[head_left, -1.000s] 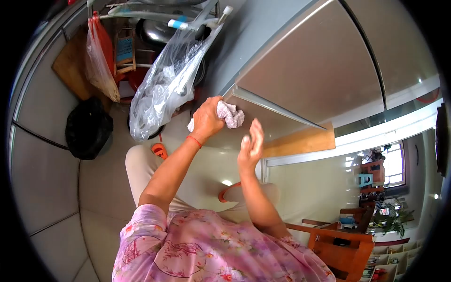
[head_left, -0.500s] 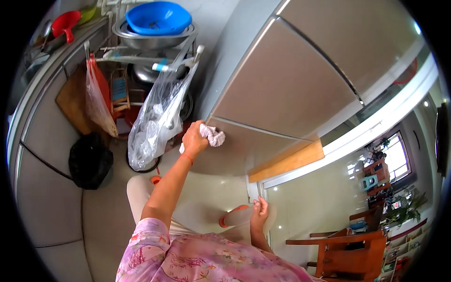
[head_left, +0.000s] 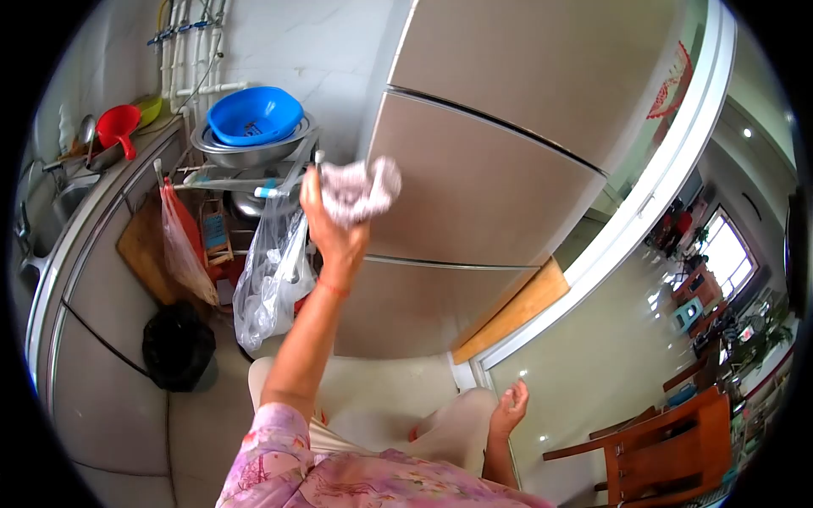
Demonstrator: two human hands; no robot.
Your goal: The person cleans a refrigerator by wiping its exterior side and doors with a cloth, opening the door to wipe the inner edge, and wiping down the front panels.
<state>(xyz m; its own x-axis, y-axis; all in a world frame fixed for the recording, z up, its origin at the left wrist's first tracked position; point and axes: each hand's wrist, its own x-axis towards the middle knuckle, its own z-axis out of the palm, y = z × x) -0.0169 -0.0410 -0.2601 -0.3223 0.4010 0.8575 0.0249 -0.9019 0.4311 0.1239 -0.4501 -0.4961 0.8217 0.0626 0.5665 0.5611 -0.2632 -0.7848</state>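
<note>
A crumpled, pale pinkish cloth (head_left: 360,190) is gripped in my left hand (head_left: 337,241), which is raised in front of the refrigerator (head_left: 474,186) near its left edge. Whether the cloth touches the door cannot be told. The refrigerator has brownish-beige door panels split by dark and silvery seams. Low on the right, by my knee, my right hand (head_left: 508,411) hangs with loosely bent fingers and nothing in it.
Left of the refrigerator, a blue basin (head_left: 256,116) sits on metal bowls on a rack, with plastic bags (head_left: 271,284) hanging below. A black-lined bin (head_left: 178,347) stands by the cabinets. A wooden board (head_left: 512,309) leans at the refrigerator's right. A wooden chair (head_left: 665,453) stands beyond the door frame.
My left hand has risen with the cloth from the lower door to the middle door. The view has tilted up, showing more wall and pipes. My right hand still hangs low.
</note>
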